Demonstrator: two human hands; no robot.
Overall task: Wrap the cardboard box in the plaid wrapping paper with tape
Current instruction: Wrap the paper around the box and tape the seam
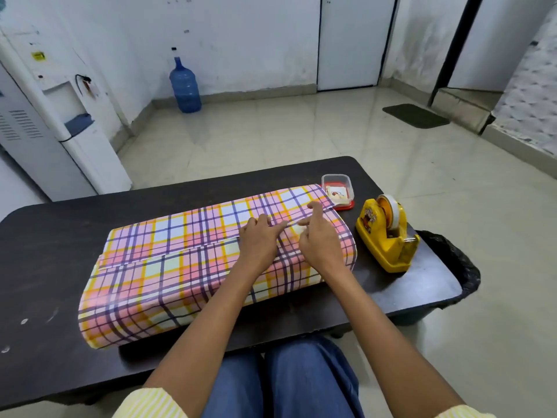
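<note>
Dark table (pixel 60 297) with rounded corners, running left to right. Most of the middle is taken up by the box (pixel 168 267), covered in plaid paper, lying flat and a bit skewed, so its left end sits nearer than its right end. Just beside the box's far right corner there's a small clear tub (pixel 337 188) with a red bottom. Right of the box, near the table's right end, sits a yellow tape dispenser (pixel 385 236). A few white smudges (pixel 24 321) on the bare wood at the near left.
</note>
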